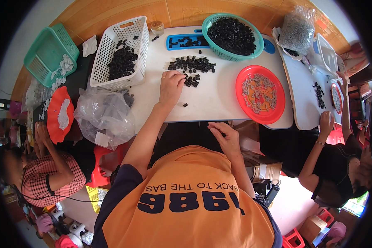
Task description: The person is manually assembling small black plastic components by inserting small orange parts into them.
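Right, the left hand (172,84) is out over the white table (215,103), fingers bent, tips right at the edge of a small cluster (191,80) of black caps. How tightly those fingertips close, and whether a cap sits between them, I cannot tell; the hand's own back hides it. Just beyond the cluster spreads the bigger pile (192,64), and one loose cap (185,105) lies on its own, nearer the table's front edge.

Over to the right hand (225,136): it's low, by that front edge above the lap, thumb and forefinger brought close together, the other fingers curled. Anything pinched there is too small to make out.

Around them, a busy table! At the back, a blue tray (169,47) carries more caps, and beside it a round green basket (231,58) is heaped with them. On the right, a red plate (280,99) holds scattered silvery screws (256,89). On the left, more caps slope inside a white basket (98,70), with a clear plastic bag (105,113) crumpled in front. Flanking all this, two co-workers: a checked shirt (56,177) on the left, a dark top (335,177) on the right.
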A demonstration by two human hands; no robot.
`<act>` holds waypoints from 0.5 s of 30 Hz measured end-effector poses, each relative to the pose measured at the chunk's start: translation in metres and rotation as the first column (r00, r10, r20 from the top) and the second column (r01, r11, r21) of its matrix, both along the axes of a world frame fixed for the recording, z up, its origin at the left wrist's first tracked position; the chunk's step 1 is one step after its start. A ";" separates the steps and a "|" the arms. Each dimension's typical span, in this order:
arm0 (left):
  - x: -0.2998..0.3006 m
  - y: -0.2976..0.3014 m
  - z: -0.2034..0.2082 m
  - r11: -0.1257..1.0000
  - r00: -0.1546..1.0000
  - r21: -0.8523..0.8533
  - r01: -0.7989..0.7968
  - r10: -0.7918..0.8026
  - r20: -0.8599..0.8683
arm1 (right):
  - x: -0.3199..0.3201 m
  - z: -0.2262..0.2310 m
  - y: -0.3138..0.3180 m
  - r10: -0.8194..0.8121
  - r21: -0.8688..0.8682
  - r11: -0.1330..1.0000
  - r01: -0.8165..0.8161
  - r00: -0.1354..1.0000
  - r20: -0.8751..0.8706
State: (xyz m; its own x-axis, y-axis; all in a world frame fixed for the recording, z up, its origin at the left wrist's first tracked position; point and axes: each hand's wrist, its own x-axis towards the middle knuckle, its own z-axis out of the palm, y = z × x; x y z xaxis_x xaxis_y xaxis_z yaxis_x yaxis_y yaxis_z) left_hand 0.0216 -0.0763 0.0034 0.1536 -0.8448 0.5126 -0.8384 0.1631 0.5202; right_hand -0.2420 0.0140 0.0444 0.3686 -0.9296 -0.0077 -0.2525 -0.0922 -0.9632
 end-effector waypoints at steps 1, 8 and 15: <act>0.001 -0.001 -0.001 1.000 1.000 -0.001 0.002 -0.002 -0.006 | -0.002 0.000 0.000 -0.011 -0.003 1.000 0.011 1.000 -0.002; 0.003 -0.008 -0.011 0.999 0.998 -0.014 0.045 -0.045 0.046 | 0.006 -0.005 -0.007 -0.016 -0.308 0.951 -0.016 0.995 -0.102; -0.002 -0.002 0.001 0.995 0.999 -0.085 -0.050 0.050 -0.004 | 0.052 -0.035 -0.037 0.117 -0.607 0.748 -0.267 0.954 -0.277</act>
